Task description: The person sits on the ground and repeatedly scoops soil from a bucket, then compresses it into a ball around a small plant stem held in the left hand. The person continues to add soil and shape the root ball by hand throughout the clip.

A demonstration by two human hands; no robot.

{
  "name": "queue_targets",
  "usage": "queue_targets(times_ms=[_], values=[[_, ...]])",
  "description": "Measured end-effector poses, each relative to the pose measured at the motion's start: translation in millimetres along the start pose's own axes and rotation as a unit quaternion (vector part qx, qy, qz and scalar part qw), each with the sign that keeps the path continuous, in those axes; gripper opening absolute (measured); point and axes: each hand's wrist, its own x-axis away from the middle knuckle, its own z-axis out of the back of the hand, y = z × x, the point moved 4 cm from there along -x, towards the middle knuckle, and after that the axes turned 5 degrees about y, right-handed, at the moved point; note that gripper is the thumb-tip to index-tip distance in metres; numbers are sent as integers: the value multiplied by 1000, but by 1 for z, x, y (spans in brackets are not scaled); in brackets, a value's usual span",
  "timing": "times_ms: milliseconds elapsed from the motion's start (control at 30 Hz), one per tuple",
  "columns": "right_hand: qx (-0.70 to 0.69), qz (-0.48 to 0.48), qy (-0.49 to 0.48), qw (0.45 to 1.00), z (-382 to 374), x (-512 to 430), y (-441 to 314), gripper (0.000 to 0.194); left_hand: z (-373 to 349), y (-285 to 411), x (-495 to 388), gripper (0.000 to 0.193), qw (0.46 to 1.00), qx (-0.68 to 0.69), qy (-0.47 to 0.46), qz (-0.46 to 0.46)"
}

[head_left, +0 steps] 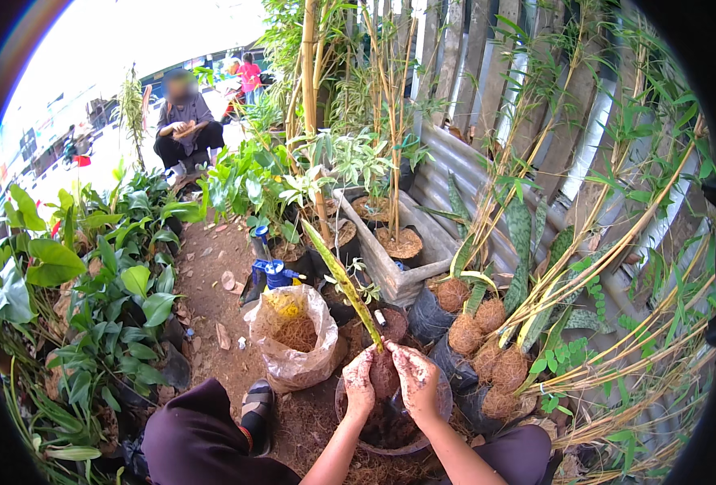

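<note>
My left hand [359,379] and my right hand [415,377], both smeared with soil, cup a brown ball of soil [384,374] from either side. Out of its top rises one long snake plant leaf [349,286], green with yellow edges, leaning to the upper left. My fingertips meet close to the leaf's base. Beneath my hands is a clear plastic tub [446,400] with dark, wet soil inside. Part of the ball's far side and underside is hidden.
Left of the tub stands a plastic sack [333,348] of coconut fibre, with a blue-and-yellow sprayer [271,271] behind it. Fibre-wrapped root balls [490,315] with snake plants lie right. A concrete trough [406,282] holds potted plants. A person [188,124] squats on the path.
</note>
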Motion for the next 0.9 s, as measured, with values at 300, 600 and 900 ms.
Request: queue_targets(times_ms=[300, 600, 900], values=[[108, 230, 48, 966, -12, 20, -14, 24, -8, -9, 19, 37, 954, -245, 48, -164], [-21, 105, 150, 983, -5, 16, 1, 28, -19, -18, 14, 37, 972, 157, 8, 176], [-278, -152, 186, 930, -4, 8, 25, 31, -24, 8, 18, 46, 999, 33, -15, -36]])
